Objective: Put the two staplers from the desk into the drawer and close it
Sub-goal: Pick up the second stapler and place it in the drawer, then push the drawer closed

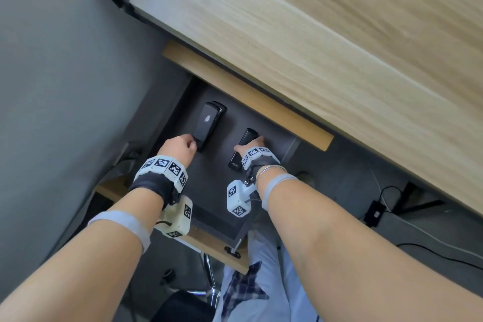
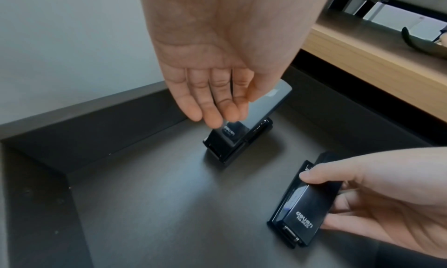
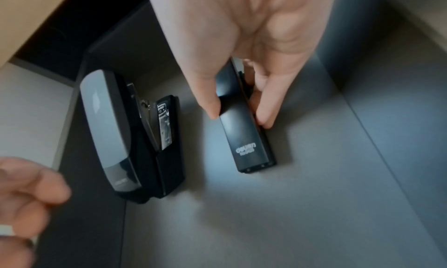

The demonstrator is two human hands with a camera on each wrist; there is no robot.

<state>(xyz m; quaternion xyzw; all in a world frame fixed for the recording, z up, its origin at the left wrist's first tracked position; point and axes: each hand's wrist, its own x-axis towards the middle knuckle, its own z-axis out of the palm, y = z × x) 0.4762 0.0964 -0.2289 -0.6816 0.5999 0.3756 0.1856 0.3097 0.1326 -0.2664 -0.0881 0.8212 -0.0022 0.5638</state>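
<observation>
Lying on the floor of the open drawer (image 1: pixel 264 214) are two black staplers, each being marked "deli": the slim stapler (image 3: pixel 244 130) is being pinched by the right hand (image 3: pixel 244 48), while the larger stapler (image 2: pixel 244 136) is being left beneath the slack, empty left hand (image 2: pixel 217 61).

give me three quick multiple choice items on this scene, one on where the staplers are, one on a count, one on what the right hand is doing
1. Where are the staplers? A on the desk top; B in the open drawer; C on the floor
2. How many staplers show? A one; B two; C three
3. The right hand is: A open and clear; B pinching the slim stapler; C pulling a handle

B: both rest on the dark drawer floor.
B: the larger stapler and the slim one.
B: thumb and fingers clasp its sides, while the left hand is open.
</observation>
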